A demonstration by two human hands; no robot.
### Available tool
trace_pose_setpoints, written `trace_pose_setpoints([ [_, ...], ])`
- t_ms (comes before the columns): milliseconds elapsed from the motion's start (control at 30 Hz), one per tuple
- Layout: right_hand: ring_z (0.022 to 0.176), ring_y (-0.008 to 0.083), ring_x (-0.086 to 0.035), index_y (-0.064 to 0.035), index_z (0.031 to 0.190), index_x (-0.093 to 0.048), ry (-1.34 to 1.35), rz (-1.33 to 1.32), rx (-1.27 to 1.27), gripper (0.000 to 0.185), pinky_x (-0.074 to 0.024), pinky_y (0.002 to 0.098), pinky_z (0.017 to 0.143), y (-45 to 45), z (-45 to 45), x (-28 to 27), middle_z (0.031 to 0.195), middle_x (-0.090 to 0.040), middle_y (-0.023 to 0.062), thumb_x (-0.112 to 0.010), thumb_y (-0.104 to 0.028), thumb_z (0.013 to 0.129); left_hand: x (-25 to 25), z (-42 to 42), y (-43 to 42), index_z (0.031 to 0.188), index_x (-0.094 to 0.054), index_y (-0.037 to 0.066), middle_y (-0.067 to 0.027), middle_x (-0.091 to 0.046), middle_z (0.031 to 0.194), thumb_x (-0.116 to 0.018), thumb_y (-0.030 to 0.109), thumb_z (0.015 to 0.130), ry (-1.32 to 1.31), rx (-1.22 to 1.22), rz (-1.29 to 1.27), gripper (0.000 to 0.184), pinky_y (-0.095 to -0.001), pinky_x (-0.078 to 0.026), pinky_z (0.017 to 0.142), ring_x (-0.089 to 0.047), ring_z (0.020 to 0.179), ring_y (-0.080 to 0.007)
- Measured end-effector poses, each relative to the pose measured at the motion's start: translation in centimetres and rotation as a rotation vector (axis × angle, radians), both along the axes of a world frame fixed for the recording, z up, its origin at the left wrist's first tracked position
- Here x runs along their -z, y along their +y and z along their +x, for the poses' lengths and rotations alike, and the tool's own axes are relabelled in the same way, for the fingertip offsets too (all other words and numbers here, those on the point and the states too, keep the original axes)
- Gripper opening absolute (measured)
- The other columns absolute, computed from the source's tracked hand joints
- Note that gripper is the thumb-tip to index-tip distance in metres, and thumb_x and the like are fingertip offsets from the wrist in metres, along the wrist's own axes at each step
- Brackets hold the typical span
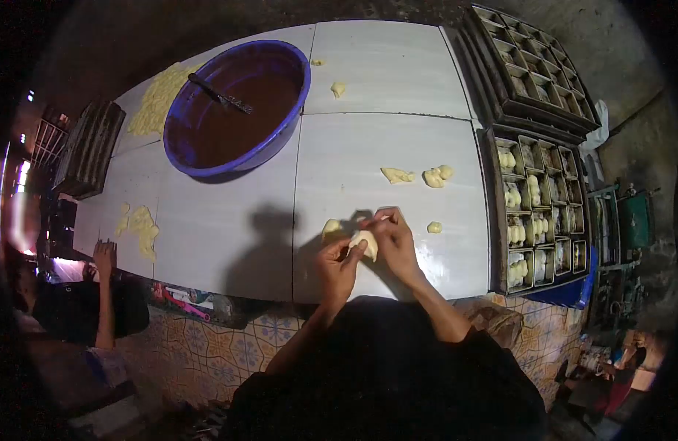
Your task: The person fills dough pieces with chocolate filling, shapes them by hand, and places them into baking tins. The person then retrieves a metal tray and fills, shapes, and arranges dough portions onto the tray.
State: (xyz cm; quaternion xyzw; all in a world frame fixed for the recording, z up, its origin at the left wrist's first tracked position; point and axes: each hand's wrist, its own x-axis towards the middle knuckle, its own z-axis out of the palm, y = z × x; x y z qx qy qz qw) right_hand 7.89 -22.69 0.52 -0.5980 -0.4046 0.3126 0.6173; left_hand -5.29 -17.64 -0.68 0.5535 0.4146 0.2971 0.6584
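Note:
My left hand (337, 266) grips a pale piece of dough (368, 248) between thumb and fingers, above the white tiled table. At the upper edge of that dough, my right hand (395, 241) has its fingers curled and pinched; its fingertips are partly hidden. A dough lump (332, 228) lies just beyond my left hand. Farther up the table are a flat dough scrap (396, 176) and a rounded dough clump (437, 176). To the right of my right hand sits a small dough ball (434, 228).
A baking tray with compartments (538, 278), some holding dough, stands at the right edge, with stacked trays (534, 62) behind. A blue basin (300, 110) of brown filling holds a dark-handled utensil (207, 87). Flattened dough (159, 99) lies left. Another person's hand (105, 259) touches the table's left edge.

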Motion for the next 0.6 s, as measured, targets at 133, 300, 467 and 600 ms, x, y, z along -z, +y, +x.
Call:
trace_pose_setpoints([
  [133, 0.12, 0.0269, -0.042, -0.005, 0.113, -0.063, -0.117, 0.193, -0.229, 0.033, -0.0369, 0.0422, 0.101, 0.7, -1.0, -0.3, 0.129, -0.047, 0.0113, -0.06, -0.03, 0.092, 1.0, 0.1, 1.0, 0.105, -0.061, 0.003, -0.0031, -0.062, 0.1, -0.061, 0.003, 0.088, -0.811, 0.157, -0.629, 0.017, -0.0251, -0.049, 0.073, -0.06, 0.087, -0.0092],
  [300, 0.129, 0.0285, -0.033, -0.0085, 0.144, -0.024, 0.235, 0.038, -0.343, 0.091, -0.0301, 0.0427, 0.108, 1.2, 1.5, 2.3, 0.141, -0.034, 0.0131, -0.072, -0.048, 0.078, -1.3, 1.1, 1.8, 0.133, -0.042, 0.003, -0.0171, -0.051, 0.126, -0.045, 0.059, 0.09, -1.059, 0.211, -0.94, 0.07, -0.0406, -0.045, 0.095, -0.051, 0.114, -0.0275],
  [467, 0.134, 0.0334, -0.035, -0.0037, 0.146, -0.02, -0.05, -0.012, -0.356, 0.086, -0.0306, 0.0454, 0.108, -1.0, 2.9, 4.1, 0.147, -0.03, 0.0184, -0.064, -0.043, 0.084, -1.7, 0.0, 12.5, 0.135, -0.036, -0.011, -0.0204, -0.05, 0.128, -0.033, 0.091, 0.066, -0.946, 0.222, -0.383, 0.124, -0.0409, -0.033, 0.105, -0.046, 0.119, -0.0296],
  [600, 0.138, 0.0353, -0.028, -0.0007, 0.143, -0.029, -0.9, -0.402, -0.427, 0.068, -0.0237, 0.0499, 0.11, -3.5, 3.5, 6.0, 0.15, -0.031, 0.0157, -0.05, -0.041, 0.092, -6.5, -0.6, 24.9, 0.11, -0.059, -0.002, -0.0091, -0.063, 0.091, -0.025, 0.053, 0.101, -0.353, -0.162, 0.28, 0.065, -0.0338, -0.045, 0.084, -0.058, 0.085, -0.0148],
])
